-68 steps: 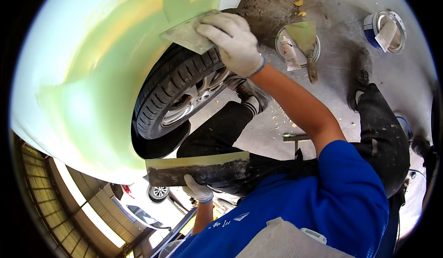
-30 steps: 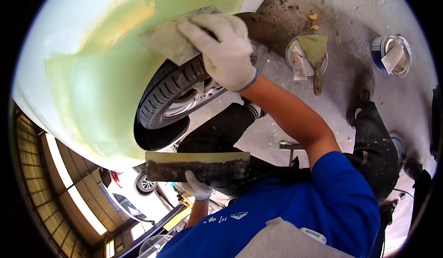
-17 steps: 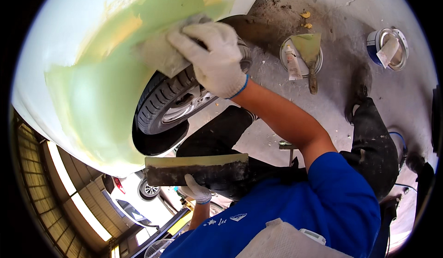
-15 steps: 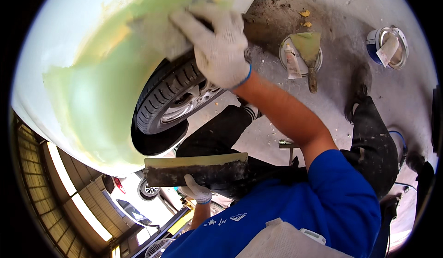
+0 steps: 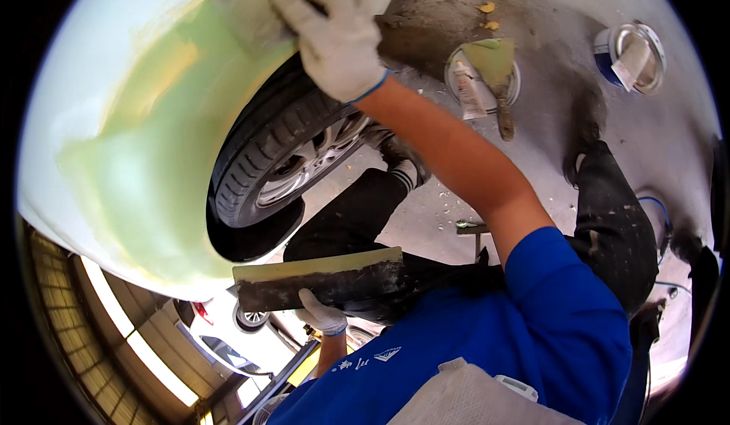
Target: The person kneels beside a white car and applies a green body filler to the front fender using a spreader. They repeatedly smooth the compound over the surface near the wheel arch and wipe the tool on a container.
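My gloved right hand grips a flat greyish spreader, blurred, against the pale green-and-yellow filler patch on a white car body panel. Below the hand is the wheel arch with its tyre and silver rim. Low in the view, my gloved left hand holds a long dark blade with a band of green filler along its upper edge, above my black-trousered leg.
A round lid on the concrete floor carries a tube and a filler-smeared putty knife. Right of it stands a tin with a tube on it. Another white car and a blue hose appear behind my body.
My right hand and the spreader have swept up along the filler patch toward the panel's upper edge. My left hand still holds the long blade low down, nearly unmoved.
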A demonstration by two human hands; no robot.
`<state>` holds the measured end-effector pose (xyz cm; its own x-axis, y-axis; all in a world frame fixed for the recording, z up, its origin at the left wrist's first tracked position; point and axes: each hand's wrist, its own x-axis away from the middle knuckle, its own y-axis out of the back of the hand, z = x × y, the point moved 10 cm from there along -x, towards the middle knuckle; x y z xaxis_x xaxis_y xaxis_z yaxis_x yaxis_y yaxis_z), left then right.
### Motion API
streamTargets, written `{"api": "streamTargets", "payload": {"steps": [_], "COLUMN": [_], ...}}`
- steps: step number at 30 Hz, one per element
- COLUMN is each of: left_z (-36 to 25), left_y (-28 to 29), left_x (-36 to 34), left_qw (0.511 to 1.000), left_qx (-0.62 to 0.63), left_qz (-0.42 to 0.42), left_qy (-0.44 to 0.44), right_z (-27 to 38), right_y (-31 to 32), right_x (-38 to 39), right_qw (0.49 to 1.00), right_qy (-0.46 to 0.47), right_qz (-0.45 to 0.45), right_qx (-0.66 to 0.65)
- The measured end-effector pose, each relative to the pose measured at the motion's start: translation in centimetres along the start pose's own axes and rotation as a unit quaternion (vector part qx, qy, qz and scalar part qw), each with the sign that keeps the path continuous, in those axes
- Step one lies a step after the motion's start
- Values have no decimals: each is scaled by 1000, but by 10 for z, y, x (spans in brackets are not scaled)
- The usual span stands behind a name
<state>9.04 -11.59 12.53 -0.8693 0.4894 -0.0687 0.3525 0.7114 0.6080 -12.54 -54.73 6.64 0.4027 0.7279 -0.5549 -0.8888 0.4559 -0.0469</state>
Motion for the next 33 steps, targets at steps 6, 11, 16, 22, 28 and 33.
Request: {"api": "streamTargets", "payload": {"steps": [6,11,16,22,28,33], "left_z": [12,-7,29,23,9,-3], "left_y": [8,7,26,27,14,14], "left_x": [0,15,-6,4,1,26], "left_qw": [1000,880,991,981,956,831], "left_qx": [-2,-255,-79,-130,-180,-343], "left_qz": [6,92,93,6,72,100], "left_qy": [2,-391,-50,-145,-221,-426], "right_z": [3,-32,-24,-51,-51,-59], "right_y": [15,8,-3,30,-6,26], "right_x": [34,7,59,15,53,51], "right_qw": [998,999,998,999,998,998], "right_qy": [17,-22,-22,-15,-42,-51], "right_qz": [39,-18,60,-29,36,21], "right_qx": [-42,-20,-22,-7,1,-5]}}
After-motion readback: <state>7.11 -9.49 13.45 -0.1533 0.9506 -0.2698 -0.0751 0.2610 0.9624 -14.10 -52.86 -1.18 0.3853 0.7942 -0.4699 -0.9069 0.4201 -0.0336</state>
